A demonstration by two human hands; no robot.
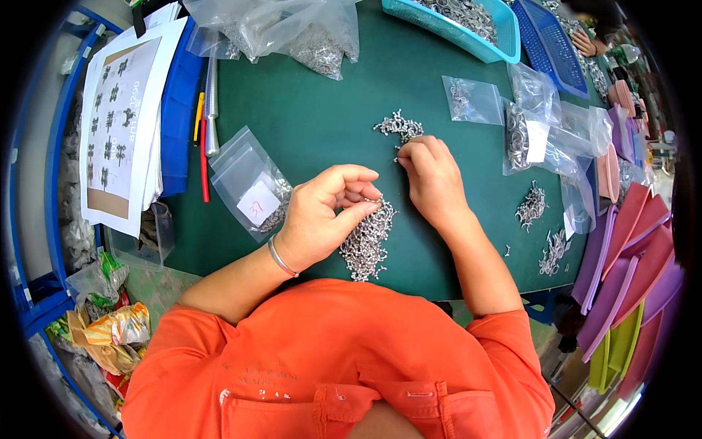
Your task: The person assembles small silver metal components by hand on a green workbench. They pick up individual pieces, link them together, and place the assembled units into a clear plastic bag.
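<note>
from where i'm standing, the main heap of small metal pieces (pixel 365 249) sits on the green worktop (pixel 292 102), close in front of the person's orange shirt (pixel 351 358). the left hand (pixel 318 216) curls over the heap's top edge, thumb and fingertips bent toward each other; i can't tell whether a piece is pinched between them. the right hand (pixel 437 183) is bent at the near edge of a smaller cluster (pixel 399 126) farther up, fingertips drawn together, and what they grip, if anything, is hidden from me. a clear zip bag (pixel 248 183) with more metal in it lies just left of the left hand.

each piece looks thin and shiny; i'd judge it light, stiff and fairly slippery, not fragile, though fine ends might bend under a hard squeeze. the knobbly shapes probably hook on one another, so a pull could bring neighbours along. best hold, i reckon: thumb and forefinger on one loose piece at the heap's rim.
</note>
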